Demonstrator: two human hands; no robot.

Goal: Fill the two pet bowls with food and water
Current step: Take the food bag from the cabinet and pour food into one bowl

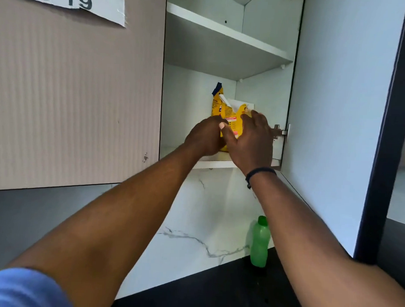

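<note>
White cabinet shelf [210, 162] bears yellow food bag [221, 108], hands [229, 138] around it

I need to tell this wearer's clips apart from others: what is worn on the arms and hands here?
The left arm has a blue sleeve at its upper end; the forearm below it is bare. The right wrist carries a thin dark cord bracelet. The left hand has a pale pink thumbnail. No rings, watch or gloves show on it or on the right hand.

Open cabinet door [340, 112] walls the right; shelf [226, 34] above caps the bay.
</note>
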